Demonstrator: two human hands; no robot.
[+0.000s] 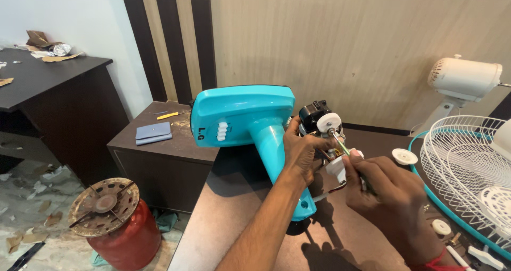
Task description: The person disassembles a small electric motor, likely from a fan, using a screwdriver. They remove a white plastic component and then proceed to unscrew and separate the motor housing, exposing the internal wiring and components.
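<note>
Centre of frame: teal fan base (242,117) held tilted above brown surface (239,234). Left hand (301,151), grip closed around teal neck beside black motor (314,114). Right hand (386,188), grip pinched on screwdriver (340,143), tip at motor. White grille (463,159) lying at right edge. Red cylinder (120,228) on floor, lower left.

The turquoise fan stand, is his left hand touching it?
Touching. The head view shows the left hand wrapped around the neck of the turquoise fan stand, fingers pressed against it.
</note>
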